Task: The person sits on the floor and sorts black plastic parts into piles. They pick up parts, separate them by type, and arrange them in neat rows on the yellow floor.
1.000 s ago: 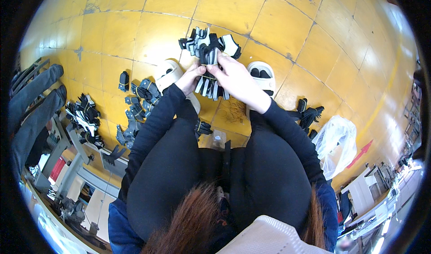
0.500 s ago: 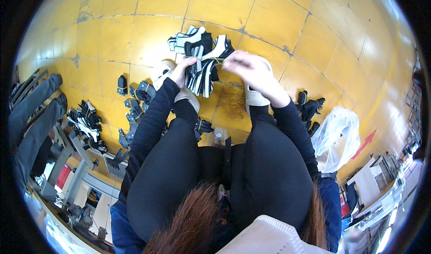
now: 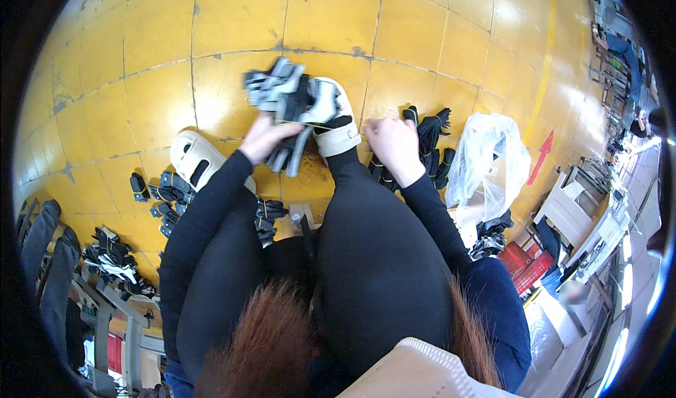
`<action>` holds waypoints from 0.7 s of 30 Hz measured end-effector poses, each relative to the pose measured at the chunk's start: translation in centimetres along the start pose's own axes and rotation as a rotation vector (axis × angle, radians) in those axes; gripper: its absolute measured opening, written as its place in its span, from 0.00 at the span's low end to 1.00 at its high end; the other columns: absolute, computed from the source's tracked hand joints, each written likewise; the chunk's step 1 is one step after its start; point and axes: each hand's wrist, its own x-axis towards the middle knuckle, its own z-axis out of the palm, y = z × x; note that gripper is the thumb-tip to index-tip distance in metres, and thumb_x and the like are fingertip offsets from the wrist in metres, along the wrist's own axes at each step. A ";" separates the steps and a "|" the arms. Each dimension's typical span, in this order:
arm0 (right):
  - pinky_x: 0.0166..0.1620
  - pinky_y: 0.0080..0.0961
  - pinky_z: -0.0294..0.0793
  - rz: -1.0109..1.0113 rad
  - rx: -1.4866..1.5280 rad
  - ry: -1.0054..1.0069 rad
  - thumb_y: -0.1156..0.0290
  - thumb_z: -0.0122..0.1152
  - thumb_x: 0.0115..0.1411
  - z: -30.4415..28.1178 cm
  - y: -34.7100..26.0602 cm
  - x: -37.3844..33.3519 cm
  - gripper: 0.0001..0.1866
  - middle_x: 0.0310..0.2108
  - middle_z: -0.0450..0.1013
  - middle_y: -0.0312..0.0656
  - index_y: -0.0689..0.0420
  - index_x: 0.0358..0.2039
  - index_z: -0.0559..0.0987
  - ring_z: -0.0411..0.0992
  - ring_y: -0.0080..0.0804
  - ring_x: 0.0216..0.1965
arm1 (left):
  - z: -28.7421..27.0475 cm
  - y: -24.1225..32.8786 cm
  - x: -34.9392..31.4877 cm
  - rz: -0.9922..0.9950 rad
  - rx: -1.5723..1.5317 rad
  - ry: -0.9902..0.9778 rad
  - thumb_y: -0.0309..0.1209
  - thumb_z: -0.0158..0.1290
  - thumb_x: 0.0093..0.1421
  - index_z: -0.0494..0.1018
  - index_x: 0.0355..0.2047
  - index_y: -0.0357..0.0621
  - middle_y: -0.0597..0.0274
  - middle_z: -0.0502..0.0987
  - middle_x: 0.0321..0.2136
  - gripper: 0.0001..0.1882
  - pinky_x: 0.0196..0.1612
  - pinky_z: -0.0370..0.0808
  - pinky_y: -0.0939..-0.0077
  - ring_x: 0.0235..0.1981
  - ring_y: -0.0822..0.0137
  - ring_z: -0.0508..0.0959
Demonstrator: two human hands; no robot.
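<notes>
My left hand point(image 3: 262, 137) is closed around a bundle of black, white and grey fabric pieces point(image 3: 289, 95), blurred by motion and held above the floor in front of my right shoe point(image 3: 338, 139). A thin yellow rubber band crosses the bundle by my fingers and runs to the right. To the right of that shoe is my right hand point(image 3: 393, 148), its fingers curled inward. Whatever it may hold is hidden. Just beyond it several black bundles point(image 3: 431, 134) lie on the floor.
A clear plastic bag point(image 3: 486, 162) stands right of my right hand. Small dark banded bundles point(image 3: 171, 190) lie by my left shoe point(image 3: 193, 160). A black-and-white pile point(image 3: 113, 257) is at left, near another person's trousered legs point(image 3: 60, 257). Machines and red crates point(image 3: 524, 264) stand at right.
The view has swung to the right. My left hand still grips the bundle, which is turned and blurred. My right hand has moved away from it to the right, its fingers now curled.
</notes>
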 end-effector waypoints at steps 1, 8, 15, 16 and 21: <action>0.38 0.36 0.63 0.033 -0.101 0.147 0.60 0.58 0.50 1.0 1.4 -0.5 0.11 0.22 0.75 0.45 0.52 0.28 0.81 0.76 0.37 0.29 | 1.8 -0.4 1.1 0.029 0.051 -0.062 0.40 0.61 0.48 0.62 0.51 0.33 0.56 0.73 0.40 0.35 0.46 0.71 0.71 0.40 0.66 0.73; 0.48 0.39 0.63 0.387 -0.070 0.208 0.62 0.63 0.49 6.8 9.1 0.2 0.26 0.46 0.73 0.39 0.53 0.50 0.72 0.70 0.32 0.49 | 10.2 2.8 5.8 -0.033 0.817 0.016 0.53 0.60 0.36 0.52 0.59 0.27 0.36 0.71 0.44 0.57 0.50 0.71 0.62 0.47 0.48 0.73; 0.49 0.41 0.65 0.496 -0.221 0.205 0.60 0.63 0.48 8.8 11.0 1.4 0.24 0.40 0.75 0.44 0.57 0.45 0.74 0.74 0.36 0.42 | 12.2 3.1 6.2 -0.018 0.962 0.031 0.54 0.61 0.36 0.52 0.59 0.29 0.37 0.71 0.44 0.57 0.49 0.71 0.60 0.46 0.46 0.73; 0.49 0.41 0.65 0.507 -0.218 0.121 0.59 0.63 0.47 7.8 10.7 1.7 0.22 0.36 0.76 0.45 0.57 0.41 0.76 0.75 0.37 0.39 | 12.0 3.0 6.2 -0.008 0.929 0.033 0.54 0.60 0.36 0.52 0.59 0.29 0.37 0.71 0.44 0.56 0.50 0.71 0.60 0.46 0.47 0.74; 0.37 0.31 0.73 0.319 -0.057 -0.072 0.52 0.67 0.41 1.9 6.8 1.1 0.21 0.23 0.76 0.52 0.60 0.24 0.81 0.76 0.44 0.27 | 9.0 3.4 5.8 0.003 0.480 0.026 0.49 0.61 0.39 0.53 0.56 0.23 0.33 0.71 0.44 0.52 0.49 0.71 0.66 0.46 0.47 0.74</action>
